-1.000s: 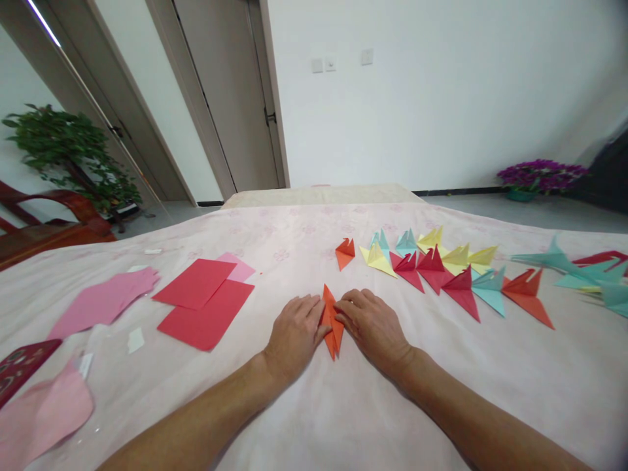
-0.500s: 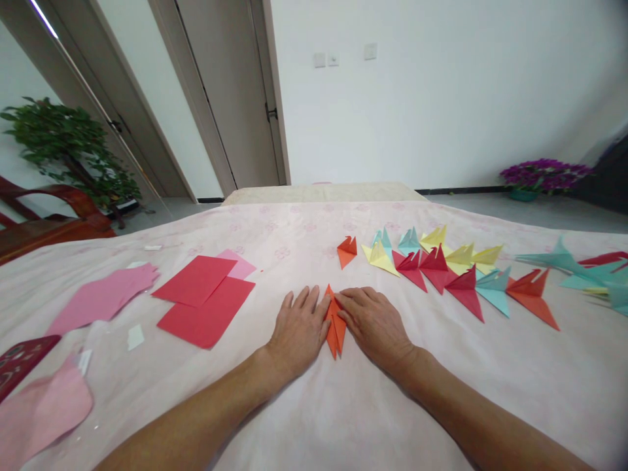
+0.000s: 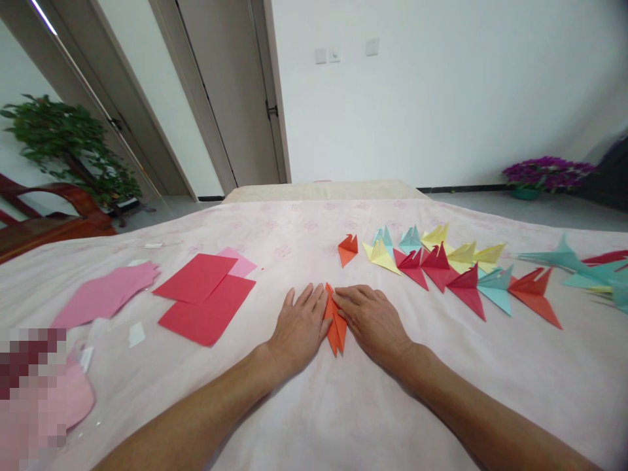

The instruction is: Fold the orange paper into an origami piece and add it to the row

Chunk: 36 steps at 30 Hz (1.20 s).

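Touching the orange paper [image 3: 336, 330]: on my feed, the left hand [image 3: 299, 330] and the right hand [image 3: 375, 320], one on each side of it, over the pale cloth [image 3: 318, 418].
Orange paper: just below the centre of the frame, a narrow folded diamond with one tip at the top and two at the bottom.
Left hand: laid flat, fingers straight and a little spread, thumb on the paper's left side.
Right hand: fingers bent and close together, tips at the paper's right edge; I cannot tell whether they pinch it.
Birds [image 3: 436, 267]: folded, in red, yellow, pale blue and orange, across the right of the frame.
Orange bird [image 3: 348, 248]: just left of that group, above the hands.
Red sheets [image 3: 196, 278]: left of centre, overlapping.
Pink sheets [image 3: 105, 294]: farther left.
White slip [image 3: 137, 334]: lower left, too small for me to read any print.
Lower left corner: pixelated, any lettering hidden from me.
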Each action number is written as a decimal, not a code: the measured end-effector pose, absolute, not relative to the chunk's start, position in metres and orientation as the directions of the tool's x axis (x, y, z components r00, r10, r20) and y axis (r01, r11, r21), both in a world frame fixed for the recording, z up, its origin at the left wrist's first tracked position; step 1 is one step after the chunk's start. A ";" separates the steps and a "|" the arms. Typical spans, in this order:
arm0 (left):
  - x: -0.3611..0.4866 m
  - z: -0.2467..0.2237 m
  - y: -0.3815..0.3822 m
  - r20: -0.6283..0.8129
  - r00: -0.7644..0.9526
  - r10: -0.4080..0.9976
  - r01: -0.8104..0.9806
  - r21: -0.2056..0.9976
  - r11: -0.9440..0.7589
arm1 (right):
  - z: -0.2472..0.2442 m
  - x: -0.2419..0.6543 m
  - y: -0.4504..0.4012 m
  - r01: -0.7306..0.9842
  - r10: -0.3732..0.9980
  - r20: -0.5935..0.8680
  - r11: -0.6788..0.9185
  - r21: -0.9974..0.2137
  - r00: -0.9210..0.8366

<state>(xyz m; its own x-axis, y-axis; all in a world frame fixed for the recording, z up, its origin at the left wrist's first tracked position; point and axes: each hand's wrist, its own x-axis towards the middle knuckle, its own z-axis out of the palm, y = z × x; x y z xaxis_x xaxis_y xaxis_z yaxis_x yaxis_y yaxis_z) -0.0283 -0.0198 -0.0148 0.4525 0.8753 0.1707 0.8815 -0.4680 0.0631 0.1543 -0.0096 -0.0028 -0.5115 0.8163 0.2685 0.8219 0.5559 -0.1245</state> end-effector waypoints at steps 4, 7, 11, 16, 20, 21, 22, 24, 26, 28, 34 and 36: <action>-0.027 -0.014 -0.020 0.163 0.424 0.891 0.896 0.069 -0.439 | -0.002 0.154 -0.010 0.823 0.811 0.283 0.557 -0.108 -0.512; -0.027 -0.014 -0.021 0.161 0.369 0.915 0.920 0.077 -0.385 | -0.004 0.154 -0.010 0.820 0.803 0.300 0.563 -0.100 -0.515; -0.027 -0.014 -0.021 0.167 0.349 0.922 0.927 0.086 -0.366 | -0.009 0.155 -0.008 0.808 0.785 0.321 0.582 -0.089 -0.530; -0.025 -0.013 -0.019 0.136 0.360 0.923 0.925 0.075 -0.372 | -0.010 0.155 -0.008 0.801 0.772 0.329 0.594 -0.070 -0.544; -0.023 -0.012 -0.018 0.137 0.363 0.922 0.925 0.071 -0.374 | -0.009 0.154 -0.009 0.801 0.769 0.335 0.596 -0.066 -0.544; -0.022 -0.012 -0.017 0.139 0.364 0.921 0.924 0.070 -0.376 | -0.009 0.154 -0.010 0.800 0.766 0.340 0.597 -0.062 -0.546; -0.022 -0.012 -0.017 0.141 0.364 0.921 0.924 0.069 -0.376 | -0.009 0.154 -0.010 0.798 0.761 0.347 0.600 -0.058 -0.548; -0.023 -0.013 -0.016 0.146 0.366 0.919 0.923 0.068 -0.378 | -0.009 0.154 -0.011 0.790 0.749 0.358 0.612 -0.048 -0.558; -0.023 -0.013 -0.016 0.148 0.371 0.917 0.921 0.067 -0.383 | -0.009 0.153 -0.011 0.778 0.734 0.360 0.627 -0.033 -0.576; -0.024 -0.012 -0.015 0.146 0.377 0.915 0.919 0.066 -0.389 | -0.008 0.152 -0.012 0.773 0.729 0.347 0.634 -0.016 -0.591; -0.024 -0.011 -0.016 0.154 0.370 0.916 0.922 0.061 -0.382 | -0.002 0.148 -0.012 0.788 0.757 0.283 0.615 -0.007 -0.588; -0.023 -0.013 -0.017 0.168 0.370 0.914 0.921 0.064 -0.385 | -0.001 0.148 -0.012 0.787 0.758 0.277 0.616 -0.009 -0.590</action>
